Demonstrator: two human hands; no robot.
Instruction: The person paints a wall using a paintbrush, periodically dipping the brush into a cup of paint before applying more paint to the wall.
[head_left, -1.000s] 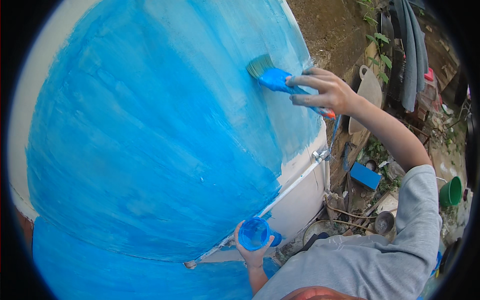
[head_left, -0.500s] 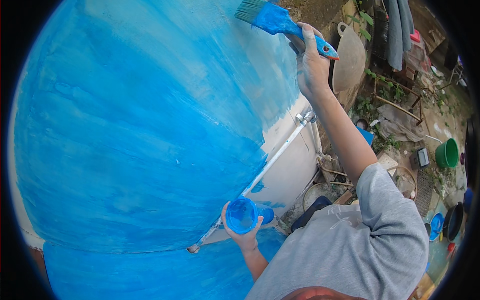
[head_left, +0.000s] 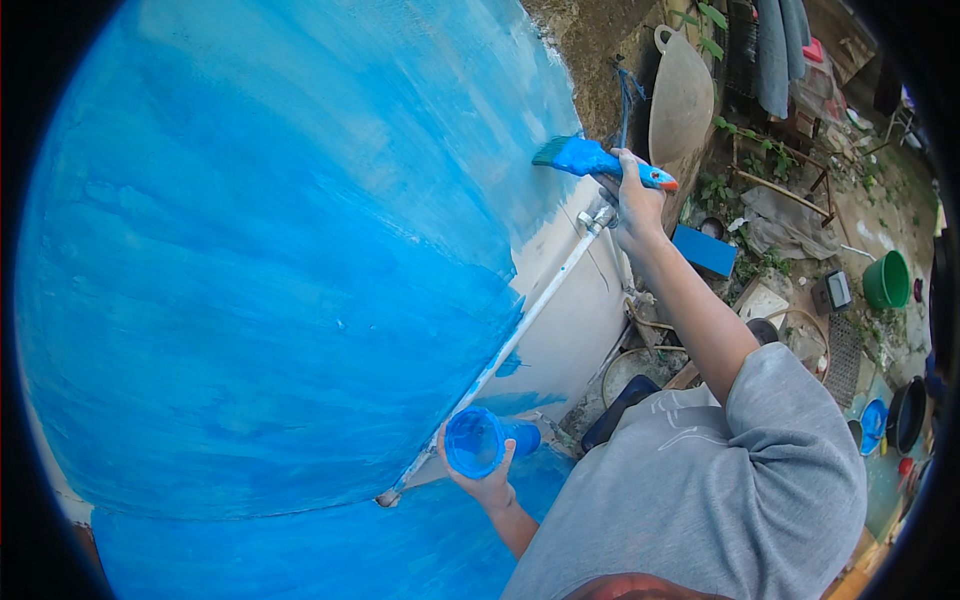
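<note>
My right hand (head_left: pixel 640 205) is closed round the handle of a wide paintbrush (head_left: pixel 590 157), which is coated in blue paint and has a red tip. Its dark bristles meet the streaky blue wall (head_left: pixel 280 280) near the wall's right edge. Lower down, my left hand (head_left: pixel 492 488) grips a blue-smeared paint cup (head_left: pixel 475 442) from below, thumb and fingers on either side. The cup's open mouth shows blue paint on its inside. A white water pipe (head_left: pixel 540 305) with a tap slants across the wall between my hands, beside a bare whitish patch (head_left: pixel 565 330).
A large pale pan (head_left: pixel 682 100) hangs at the upper right, near grey cloth (head_left: pixel 775 60). Below it lie a blue box (head_left: pixel 704 251), a hose and a metal frame. A green bucket (head_left: pixel 886 280) and several basins stand farther right.
My right hand has come down with the paintbrush, from the top of the view to beside the tap. My left hand and the cup have barely shifted.
</note>
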